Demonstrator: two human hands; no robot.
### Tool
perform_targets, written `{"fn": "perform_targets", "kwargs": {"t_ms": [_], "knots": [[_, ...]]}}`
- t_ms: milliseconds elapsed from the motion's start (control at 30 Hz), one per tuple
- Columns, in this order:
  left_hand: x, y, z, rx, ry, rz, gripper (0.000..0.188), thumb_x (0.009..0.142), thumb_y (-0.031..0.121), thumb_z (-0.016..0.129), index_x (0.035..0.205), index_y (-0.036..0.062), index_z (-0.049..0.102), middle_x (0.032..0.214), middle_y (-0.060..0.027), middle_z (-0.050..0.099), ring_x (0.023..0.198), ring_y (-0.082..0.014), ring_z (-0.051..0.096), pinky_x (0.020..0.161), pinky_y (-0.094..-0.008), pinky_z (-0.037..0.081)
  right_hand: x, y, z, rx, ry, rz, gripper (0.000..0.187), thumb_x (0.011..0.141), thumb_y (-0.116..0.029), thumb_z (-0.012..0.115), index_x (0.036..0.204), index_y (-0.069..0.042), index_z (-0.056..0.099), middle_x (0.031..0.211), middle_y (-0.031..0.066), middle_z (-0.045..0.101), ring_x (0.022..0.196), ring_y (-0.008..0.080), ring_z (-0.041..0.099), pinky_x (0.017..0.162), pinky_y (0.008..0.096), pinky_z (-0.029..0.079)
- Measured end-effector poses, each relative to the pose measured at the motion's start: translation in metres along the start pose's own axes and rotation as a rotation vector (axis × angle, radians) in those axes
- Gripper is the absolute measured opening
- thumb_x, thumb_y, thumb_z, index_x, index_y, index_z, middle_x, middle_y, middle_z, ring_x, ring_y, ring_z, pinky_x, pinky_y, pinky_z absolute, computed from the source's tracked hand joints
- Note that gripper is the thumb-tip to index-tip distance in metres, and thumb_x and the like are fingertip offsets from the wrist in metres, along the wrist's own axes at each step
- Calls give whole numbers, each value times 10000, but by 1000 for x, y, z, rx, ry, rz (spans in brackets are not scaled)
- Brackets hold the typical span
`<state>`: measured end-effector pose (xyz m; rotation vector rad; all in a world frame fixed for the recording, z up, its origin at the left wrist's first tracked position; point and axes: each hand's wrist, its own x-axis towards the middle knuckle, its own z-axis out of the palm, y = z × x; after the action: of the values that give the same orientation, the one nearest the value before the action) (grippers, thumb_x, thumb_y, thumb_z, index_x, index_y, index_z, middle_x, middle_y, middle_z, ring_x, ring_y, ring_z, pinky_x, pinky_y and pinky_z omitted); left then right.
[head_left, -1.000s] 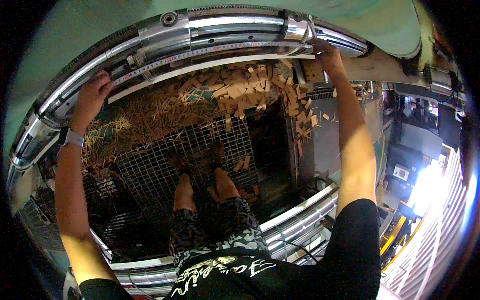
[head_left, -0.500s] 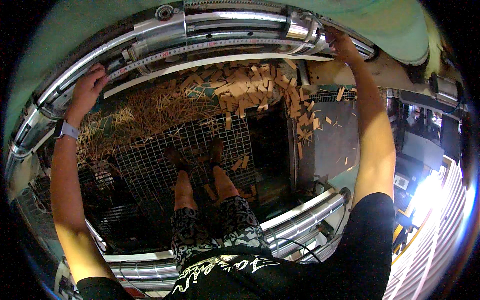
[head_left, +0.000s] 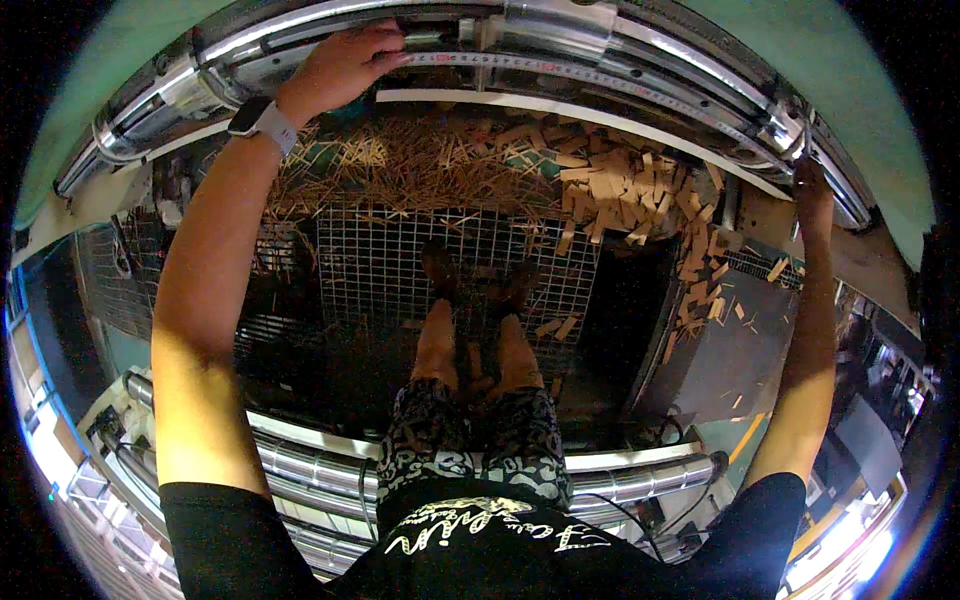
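Note:
A tape measure's pale blade (head_left: pixel 560 70) is drawn out along a long machine shaft with shiny metal collars (head_left: pixel 560 28). At the blade's left end, my left hand (head_left: pixel 345 68) pinches it between thumb and fingers, and a watch with a pale band (head_left: pixel 272 125) is on that wrist. Far to the right, my right hand (head_left: pixel 812 185) is closed at the blade's other end, close against a metal collar (head_left: pixel 785 128). That hand is in shadow, so its fingers show poorly, and no tape case can be made out. A white strip (head_left: pixel 560 108) runs just below the blade.
Thin wooden strips (head_left: pixel 400 165) and flat wood pieces (head_left: pixel 630 185) lie heaped beneath the shaft. Under my feet is a metal grating (head_left: pixel 370 270), with a dark opening (head_left: pixel 635 300) at its right. Another set of metal rollers (head_left: pixel 620 482) is close to my body.
The view has swung left, so the shaft, wood pieces and both hands appear further right. Both hands stay at the two ends of the stretched blade.

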<state>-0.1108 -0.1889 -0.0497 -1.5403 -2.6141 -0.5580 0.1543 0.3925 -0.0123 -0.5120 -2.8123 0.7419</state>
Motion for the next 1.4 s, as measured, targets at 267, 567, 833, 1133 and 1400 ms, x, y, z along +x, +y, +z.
{"fn": "perform_targets", "kwargs": {"t_ms": [267,567,833,1133,1400], "knots": [[0,-13,1,43,-148,-60,287,856,291,495,1016,64,565,1041,-104,574,945,-278,555,831,-359,445,-16,-65,29,245,52,198,325,742,30,308,972,8,537,683,51,503,579,112,445,536,233,381],[2,-18,2,39,-240,-134,321,849,307,500,1069,82,560,1059,-113,573,992,-275,538,877,-354,426,-11,-75,48,39,6,25,189,885,-163,399,901,-30,531,721,22,491,606,111,461,533,227,376],[-3,-19,-1,-12,-202,-77,310,850,285,505,1066,68,557,1071,-121,565,1011,-270,529,899,-350,410,17,-41,62,-232,21,-110,262,846,-314,470,974,-97,544,916,98,593,818,284,586,663,369,475],[-5,-26,0,-112,-167,-5,258,849,244,509,1021,57,556,1037,-94,575,999,-261,527,892,-341,413,32,-63,70,-59,5,-55,203,919,-110,314,907,28,462,847,129,527,770,232,504,722,342,435],[-1,-27,-2,30,-126,69,228,832,221,546,999,67,562,1040,-77,571,1015,-232,519,901,-322,409,39,-82,73,-5,85,86,215,917,-108,325,1023,43,435,896,129,547,762,227,537,694,303,471]]}}
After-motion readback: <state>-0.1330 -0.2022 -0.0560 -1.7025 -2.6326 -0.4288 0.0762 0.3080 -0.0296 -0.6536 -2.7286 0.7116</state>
